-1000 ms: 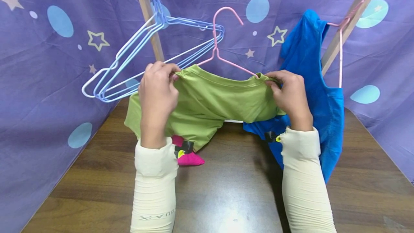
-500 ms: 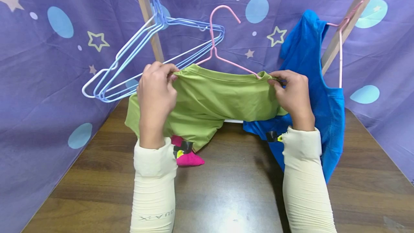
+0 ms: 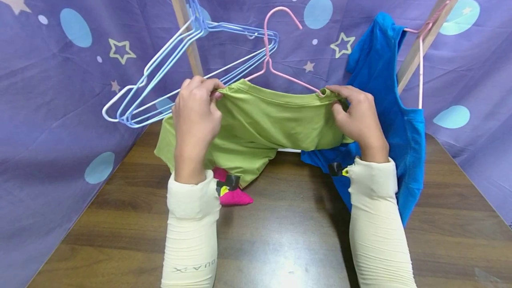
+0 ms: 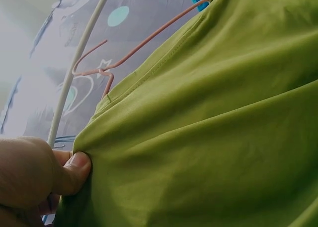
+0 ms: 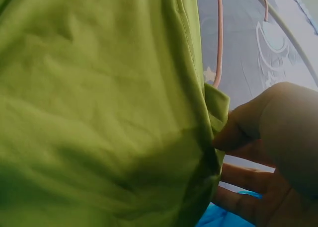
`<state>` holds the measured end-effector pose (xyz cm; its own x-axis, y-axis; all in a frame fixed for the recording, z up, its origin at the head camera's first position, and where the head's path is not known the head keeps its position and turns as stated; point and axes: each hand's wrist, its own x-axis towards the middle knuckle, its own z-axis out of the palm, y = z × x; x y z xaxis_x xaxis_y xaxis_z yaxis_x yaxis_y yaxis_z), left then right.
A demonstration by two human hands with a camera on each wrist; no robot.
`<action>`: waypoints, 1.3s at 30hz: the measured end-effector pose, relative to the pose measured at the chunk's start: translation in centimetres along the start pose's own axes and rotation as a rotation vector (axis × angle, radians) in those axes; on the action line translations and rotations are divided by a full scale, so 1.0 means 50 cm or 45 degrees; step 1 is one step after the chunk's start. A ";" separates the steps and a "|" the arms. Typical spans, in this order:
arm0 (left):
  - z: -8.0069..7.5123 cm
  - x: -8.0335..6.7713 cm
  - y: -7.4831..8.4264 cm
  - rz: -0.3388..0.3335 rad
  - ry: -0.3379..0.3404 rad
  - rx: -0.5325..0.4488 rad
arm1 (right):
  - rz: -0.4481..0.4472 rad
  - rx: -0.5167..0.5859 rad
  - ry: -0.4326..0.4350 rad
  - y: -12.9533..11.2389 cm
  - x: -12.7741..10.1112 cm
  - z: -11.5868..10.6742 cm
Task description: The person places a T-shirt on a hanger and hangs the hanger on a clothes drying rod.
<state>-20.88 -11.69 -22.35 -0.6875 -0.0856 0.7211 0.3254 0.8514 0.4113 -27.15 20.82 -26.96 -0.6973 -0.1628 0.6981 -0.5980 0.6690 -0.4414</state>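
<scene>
A green shirt (image 3: pixel 272 121) is stretched between both hands above the wooden table (image 3: pixel 280 234), with a pink wire hanger (image 3: pixel 276 52) rising out of its neckline. My left hand (image 3: pixel 196 114) pinches the shirt's left shoulder; the left wrist view shows the thumb (image 4: pixel 74 172) pressed into the green shirt (image 4: pixel 208 137) below the pink hanger (image 4: pixel 149 38). My right hand (image 3: pixel 358 114) pinches the right shoulder, and in the right wrist view its fingers (image 5: pixel 258 132) grip the folded edge of the green shirt (image 5: pixel 99 113) beside the hanger wire (image 5: pixel 218 38).
Several blue and white wire hangers (image 3: pixel 180 66) hang from a wooden rack post (image 3: pixel 182 17) at the left. A blue shirt (image 3: pixel 384 101) hangs on another pink hanger (image 3: pixel 420 57) at the right. A pink cloth (image 3: pixel 234 192) lies under the green shirt. Purple starred fabric surrounds the table.
The pink hanger's hook has swung slightly right. My right hand has slid a little inward along the shirt's shoulder. The left hand has barely moved.
</scene>
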 end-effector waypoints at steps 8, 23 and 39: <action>0.007 -0.003 0.012 0.018 -0.046 0.023 | -0.025 0.012 0.091 -0.021 0.004 0.013; 0.026 -0.008 0.046 0.127 -0.076 0.068 | -0.256 0.072 0.129 -0.063 0.013 0.056; 0.009 -0.002 0.018 0.227 -0.190 -0.103 | -0.347 0.002 0.254 -0.075 0.012 0.063</action>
<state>-20.81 -10.67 -22.27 -0.7009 0.1444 0.6985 0.4966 0.8017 0.3326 -26.57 15.91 -26.69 -0.4208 -0.1905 0.8869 -0.7526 0.6192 -0.2240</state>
